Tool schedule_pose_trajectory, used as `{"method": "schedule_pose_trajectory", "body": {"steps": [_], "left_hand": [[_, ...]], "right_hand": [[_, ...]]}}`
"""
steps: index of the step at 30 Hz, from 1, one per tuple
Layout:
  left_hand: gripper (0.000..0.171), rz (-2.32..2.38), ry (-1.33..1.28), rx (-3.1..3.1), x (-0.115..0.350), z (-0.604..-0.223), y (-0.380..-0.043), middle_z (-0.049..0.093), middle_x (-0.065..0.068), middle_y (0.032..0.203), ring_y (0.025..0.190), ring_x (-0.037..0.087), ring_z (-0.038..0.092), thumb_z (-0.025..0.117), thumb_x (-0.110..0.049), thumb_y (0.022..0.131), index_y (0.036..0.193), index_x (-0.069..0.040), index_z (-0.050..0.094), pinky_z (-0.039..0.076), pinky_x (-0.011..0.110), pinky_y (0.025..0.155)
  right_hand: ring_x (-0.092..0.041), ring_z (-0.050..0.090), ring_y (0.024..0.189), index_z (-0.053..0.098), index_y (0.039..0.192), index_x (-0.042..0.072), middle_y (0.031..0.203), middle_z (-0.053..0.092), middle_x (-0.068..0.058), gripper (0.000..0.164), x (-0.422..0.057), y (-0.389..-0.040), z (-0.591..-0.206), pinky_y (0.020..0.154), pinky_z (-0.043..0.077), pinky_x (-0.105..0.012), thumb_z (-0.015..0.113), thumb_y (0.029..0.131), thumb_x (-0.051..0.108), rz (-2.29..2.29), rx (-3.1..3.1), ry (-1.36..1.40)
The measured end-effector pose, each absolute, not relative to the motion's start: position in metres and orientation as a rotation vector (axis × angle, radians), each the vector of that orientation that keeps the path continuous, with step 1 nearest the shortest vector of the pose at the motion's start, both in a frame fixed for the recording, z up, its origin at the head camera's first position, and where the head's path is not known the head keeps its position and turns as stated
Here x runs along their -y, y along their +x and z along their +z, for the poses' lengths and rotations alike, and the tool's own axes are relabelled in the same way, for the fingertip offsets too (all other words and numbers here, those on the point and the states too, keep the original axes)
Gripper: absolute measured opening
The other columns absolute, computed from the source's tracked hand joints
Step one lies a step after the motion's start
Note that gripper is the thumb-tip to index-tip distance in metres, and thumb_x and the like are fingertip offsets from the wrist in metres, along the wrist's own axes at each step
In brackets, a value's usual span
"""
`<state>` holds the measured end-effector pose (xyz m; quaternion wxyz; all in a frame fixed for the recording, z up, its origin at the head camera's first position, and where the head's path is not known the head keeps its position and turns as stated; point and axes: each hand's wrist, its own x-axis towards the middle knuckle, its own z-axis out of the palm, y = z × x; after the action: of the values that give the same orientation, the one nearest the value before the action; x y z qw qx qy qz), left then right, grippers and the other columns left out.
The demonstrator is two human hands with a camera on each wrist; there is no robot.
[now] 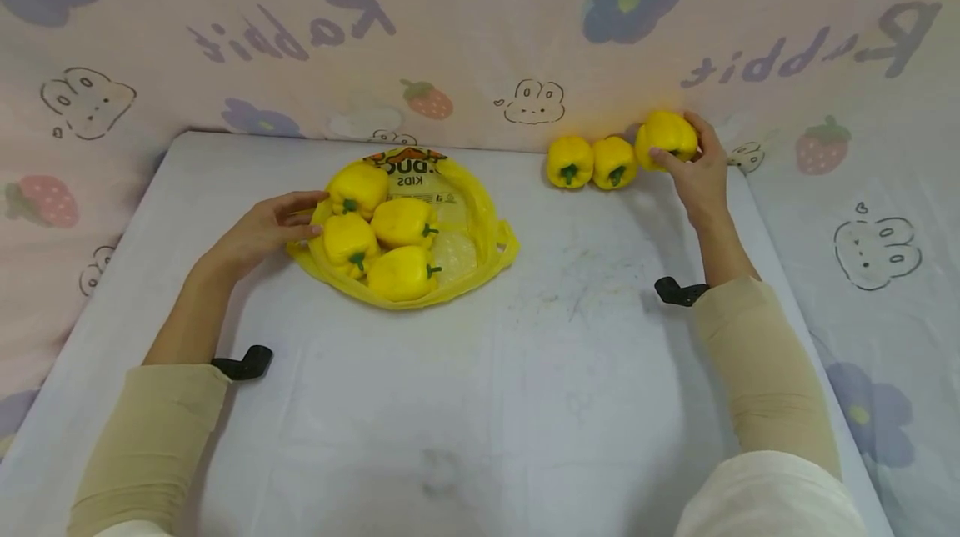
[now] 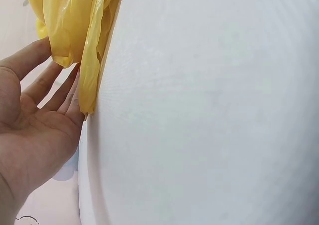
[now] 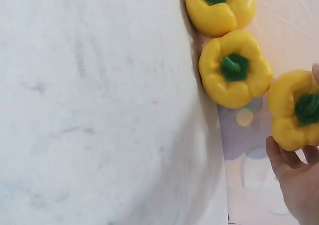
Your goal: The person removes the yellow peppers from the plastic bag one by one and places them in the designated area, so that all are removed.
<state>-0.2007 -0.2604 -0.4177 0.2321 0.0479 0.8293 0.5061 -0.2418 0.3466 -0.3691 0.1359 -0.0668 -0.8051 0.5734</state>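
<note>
In the head view my right hand (image 1: 703, 178) grips a yellow bell pepper (image 1: 667, 139) at the table's back right, thumb on its near side. Just left of it stand two more yellow bell peppers, one in the middle (image 1: 615, 160) and one farther left (image 1: 569, 160), green stems facing me. An open yellow plastic bag (image 1: 483, 195) lies left of centre with several yellow bell peppers (image 1: 402, 273) inside. At the bag's left edge my left hand (image 1: 258, 228) touches the plastic with fairly straight fingers. In the left wrist view the bag (image 2: 89, 70) covers some fingertips.
A white-covered table (image 1: 465, 387) bears faint dark smudges. Patterned cloth (image 1: 480, 28) with rabbits, flowers and strawberries rises right behind the table's back edge and hangs along both sides. A black wrist mount (image 1: 251, 363) sticks out by each sleeve.
</note>
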Motion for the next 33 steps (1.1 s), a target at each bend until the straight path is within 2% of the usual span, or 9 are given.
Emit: {"method": "schedule_pose_trajectory", "body": {"steps": [11,20,27,33], "left_hand": [[0.067,1.417,0.149,-2.259,0.256,-0.421,-0.198,0.033,0.01,0.158,0.143,0.037,0.03,0.069,-0.028,0.095,0.153,-0.015,0.038,0.026,0.055,0.116],[0.067,1.406,0.158,-2.293,0.26,-0.418,-0.197,0.034,0.01,0.158,0.142,0.038,0.031,0.069,-0.028,0.095,0.153,-0.014,0.038,0.027,0.055,0.115],[0.067,1.407,0.145,-2.29,0.259,-0.418,-0.197,0.034,0.01,0.158,0.142,0.037,0.031,0.069,-0.029,0.095,0.153,-0.015,0.038,0.028,0.054,0.115],[0.068,1.406,0.139,-2.288,0.258,-0.418,-0.198,0.034,0.011,0.158,0.142,0.037,0.032,0.069,-0.028,0.095,0.153,-0.013,0.038,0.028,0.054,0.115]], "right_hand": [[-0.015,0.039,0.129,0.037,0.154,0.015,0.157,0.037,-0.004,0.072,-0.354,-0.23,-0.376,0.107,0.037,-0.026,0.072,0.091,0.017,1.542,2.453,-0.287],[-0.012,0.034,0.136,0.033,0.156,0.02,0.16,0.032,0.001,0.075,-0.369,-0.248,-0.406,0.114,0.026,-0.023,0.071,0.092,0.021,1.569,2.469,-0.313],[-0.012,0.031,0.142,0.029,0.157,0.025,0.161,0.03,0.003,0.077,-0.379,-0.252,-0.422,0.118,0.021,-0.025,0.071,0.093,0.032,1.494,2.548,-0.34],[-0.012,0.026,0.146,0.023,0.159,0.022,0.163,0.024,0.002,0.079,-0.379,-0.252,-0.428,0.118,0.02,-0.025,0.068,0.095,0.032,1.496,2.561,-0.326]]}}
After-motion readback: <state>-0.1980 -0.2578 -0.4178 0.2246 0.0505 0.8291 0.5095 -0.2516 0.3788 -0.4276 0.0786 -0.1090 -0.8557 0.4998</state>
